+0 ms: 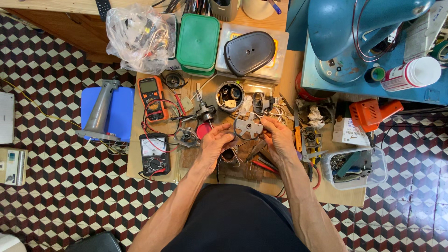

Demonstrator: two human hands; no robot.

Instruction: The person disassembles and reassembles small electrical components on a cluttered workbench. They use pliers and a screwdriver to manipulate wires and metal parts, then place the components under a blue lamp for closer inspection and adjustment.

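Observation:
Both my hands hold a grey metal bracket plate (248, 126) with a round middle and several arms, above the middle of a low wooden board (136, 154). My left hand (215, 142) grips its left edge. My right hand (277, 135) grips its right edge. Just behind it lie a small motor shaft assembly (203, 112) and a round motor housing (229, 96). Under my hands sit wire coils and red-handled tools (264, 165).
An orange multimeter (150, 96) and a black analogue meter (154, 154) lie at left. A grey stand (99, 112) rests on a blue pad. Behind are a green box (198, 42), a dark oval cover (249, 52), a plastic bag (140, 37). At right: orange tool (371, 113), parts tub (357, 167), blue appliance (350, 32).

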